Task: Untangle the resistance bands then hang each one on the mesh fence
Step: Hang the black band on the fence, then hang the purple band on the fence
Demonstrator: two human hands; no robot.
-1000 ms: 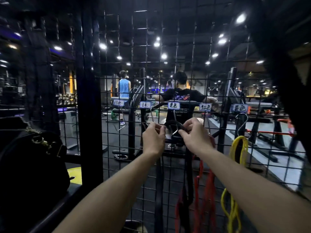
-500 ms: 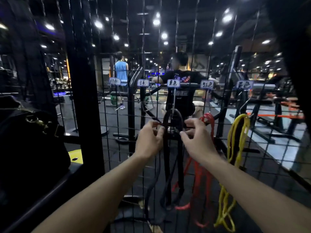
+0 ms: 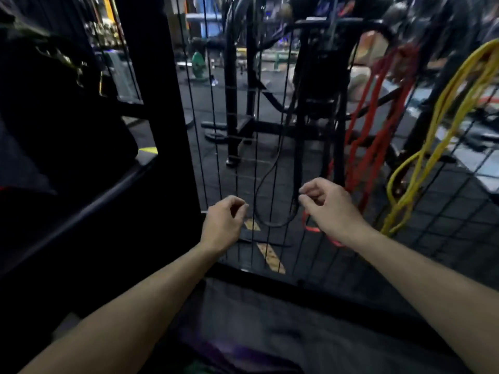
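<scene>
Black resistance bands hang down the mesh fence in front of me; a thin black loop sags lowest. My right hand is at the lower end of the wider black band, thumb and forefinger pinched on it. Just left of the thin loop, my left hand is loosely curled and holds nothing. Red bands hang to the right of the black ones, partly behind my right hand. Yellow bands hang further right.
A thick black post frames the fence on the left, with a dark bag beside it. Gym racks and weight plates stand behind the mesh. A dark blurred heap with purple and green patches lies at the bottom, between my arms.
My view has tipped downward, so the hooks and labels have left the frame. Both hands have dropped from the top of the black bands to their lower ends.
</scene>
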